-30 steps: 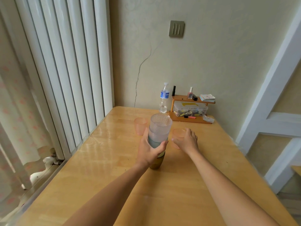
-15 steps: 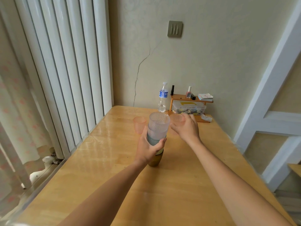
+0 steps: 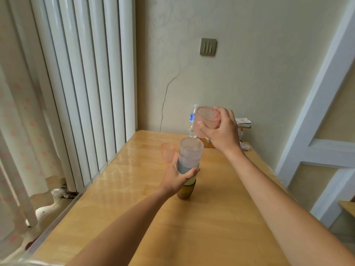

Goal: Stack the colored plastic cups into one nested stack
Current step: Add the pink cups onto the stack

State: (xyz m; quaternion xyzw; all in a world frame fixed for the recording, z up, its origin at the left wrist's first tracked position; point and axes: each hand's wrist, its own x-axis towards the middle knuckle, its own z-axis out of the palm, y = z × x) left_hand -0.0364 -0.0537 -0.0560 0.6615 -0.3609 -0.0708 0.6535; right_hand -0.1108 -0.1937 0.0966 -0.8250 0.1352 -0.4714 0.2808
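A: Where is the nested stack (image 3: 189, 166)?

B: Upright on the wooden surface (image 3: 211, 217). A dark amber cup sits at the bottom, a pale green one in it, then bluish and clear dimpled cups; the top cup's mouth is open and looks empty.

A: And the hands?

B: The left hand (image 3: 177, 177) wraps the stack's middle, fingers (image 3: 192, 172) clenched around it. The right hand (image 3: 221, 131) is above and behind the stack, its fingers closed on a pink dimpled cup (image 3: 206, 120), tilted so its mouth faces the camera. Nothing shows inside.

A: Any cup left loose?

B: One orange-pink cup (image 3: 168, 152), upright just left of the stack, apart from it; it looks empty.

A: Behind the stack?

B: A water bottle (image 3: 192, 123) by the wall, partly hidden by the lifted cup; I cannot tell how full it is.
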